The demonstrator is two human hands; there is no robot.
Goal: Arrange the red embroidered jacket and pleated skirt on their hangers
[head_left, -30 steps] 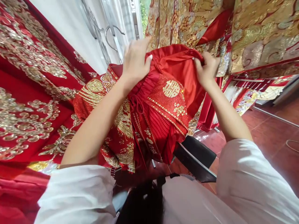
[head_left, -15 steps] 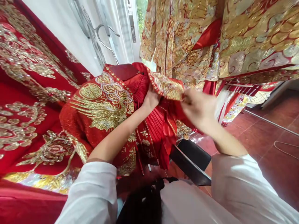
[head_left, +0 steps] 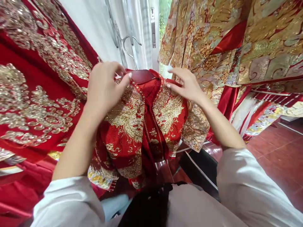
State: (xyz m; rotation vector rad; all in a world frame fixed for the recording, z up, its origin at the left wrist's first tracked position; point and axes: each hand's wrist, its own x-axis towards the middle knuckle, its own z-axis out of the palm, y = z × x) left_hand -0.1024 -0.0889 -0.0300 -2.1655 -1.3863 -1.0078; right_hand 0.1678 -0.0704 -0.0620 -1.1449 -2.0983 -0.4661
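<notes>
Head view, single camera. Left hand is at the left shoulder of a red jacket with gold embroidery, fingers curled and pinching the cloth at the shoulder edge. Right hand rests on the jacket's right shoulder with fingers spread flat on the fabric, closed on nothing. The jacket hangs on a dark red hanger with a metal hook, centre of the scene, its two front panels parted over a red lining; the panels fall toward the near side. Both forearms are bare, with white sleeves pushed up at the near edge.

No containers are in view.

Surroundings: a large red garment with silver and gold embroidery fills the left side, just beside the jacket. A gold brocade robe with red trim hangs on the right, near the jacket's right sleeve. A white wall and a white window frame stand at the far side, with green showing through the glass. Red tiled floor lies on the right, and a black object, form unclear, sits below the jacket.
</notes>
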